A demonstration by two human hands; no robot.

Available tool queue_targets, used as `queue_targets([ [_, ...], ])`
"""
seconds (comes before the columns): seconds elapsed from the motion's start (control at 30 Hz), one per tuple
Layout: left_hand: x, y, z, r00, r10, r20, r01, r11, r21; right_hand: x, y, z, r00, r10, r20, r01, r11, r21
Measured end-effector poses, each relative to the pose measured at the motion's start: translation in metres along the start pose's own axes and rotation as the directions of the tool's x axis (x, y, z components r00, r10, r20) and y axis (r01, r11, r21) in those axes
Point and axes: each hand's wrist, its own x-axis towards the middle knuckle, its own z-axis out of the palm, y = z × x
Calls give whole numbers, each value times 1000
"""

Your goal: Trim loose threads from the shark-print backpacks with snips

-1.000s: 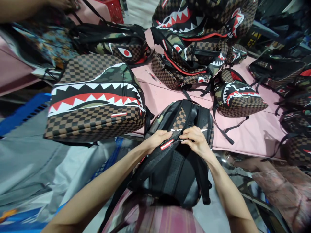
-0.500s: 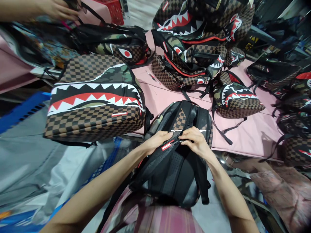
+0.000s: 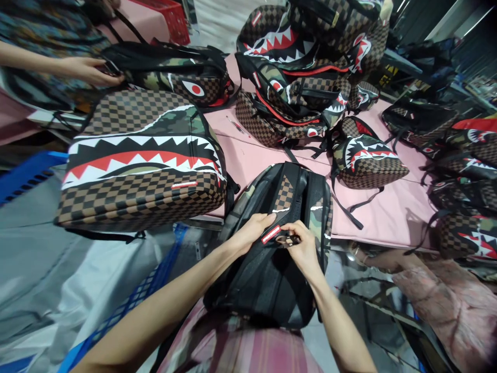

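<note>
A black backpack (image 3: 267, 290) leans between my lap and the table edge, its padded back and shoulder straps facing up. Checkered and camouflage patches show near its top. My left hand (image 3: 254, 230) is closed on a shoulder strap (image 3: 248, 264), beside a red-and-white label (image 3: 271, 234). My right hand (image 3: 303, 246) pinches a small dark looped piece (image 3: 286, 240) just below that label; whether it is part of the strap I cannot tell. Left of it lies a larger checkered backpack (image 3: 143, 160) with a shark-mouth print.
More shark-print bags lie on the pink table (image 3: 248, 160), including a small bag (image 3: 368, 160) and a heap (image 3: 310, 41) behind. Another person's hand (image 3: 91, 71) holds a bag (image 3: 166, 72) at the far left. A blue crate (image 3: 151, 285) stands below left.
My right hand has lowered slightly, and the dark looped piece now shows in its fingers. The label has turned more toward me. The other person's hand has come down onto a bag.
</note>
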Motion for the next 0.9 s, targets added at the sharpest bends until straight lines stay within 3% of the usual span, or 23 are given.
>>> queue_targets([
  [0.13, 2, -10, 8, 994, 36, -99, -29, 997, 73, -20, 0, 18, 988, -11, -156, 5, 999, -37],
  [0.27, 5, -19, 12, 990, 51, -134, -37, 994, 106, -26, -6, 18, 987, -37, -156, 19, 993, -115],
  [0.33, 6, -21, 13, 989, 59, -138, -44, 993, 106, -29, -13, 9, 997, -44, -68, 35, 991, -126],
  [0.4, 5, -20, 14, 990, 57, -127, -45, 994, 96, -35, -20, -5, 986, -66, 152, 68, 998, -5],
  [0.47, 4, -18, 14, 994, 44, -104, -36, 996, 85, -43, -27, -18, 910, -116, 398, 33, 977, 209],
  [0.5, 3, -17, 15, 995, 39, -92, -32, 996, 82, -46, -28, -23, 878, -124, 462, -7, 962, 272],
  [0.53, 2, -16, 16, 996, 40, -84, -33, 996, 82, -48, -29, -26, 876, -106, 470, -33, 960, 278],
  [0.57, 1, -16, 17, 995, 48, -84, -40, 995, 86, -49, -28, -26, 908, -61, 415, -41, 972, 233],
  [0.63, 1, -16, 19, 991, 82, -108, -70, 992, 107, -45, -24, -18, 986, 30, 167, -42, 997, 70],
  [0.73, 0, -17, 21, 978, 140, -158, -116, 982, 151, -36, -14, 3, 989, 56, -136, -64, 997, -53],
  [0.8, 1, -18, 22, 971, 158, -177, -128, 977, 173, -32, -10, 13, 980, 46, -194, -61, 996, -72],
  [0.9, 1, -20, 23, 967, 171, -191, -134, 973, 190, -29, -9, 17, 982, 16, -188, -39, 992, -121],
])
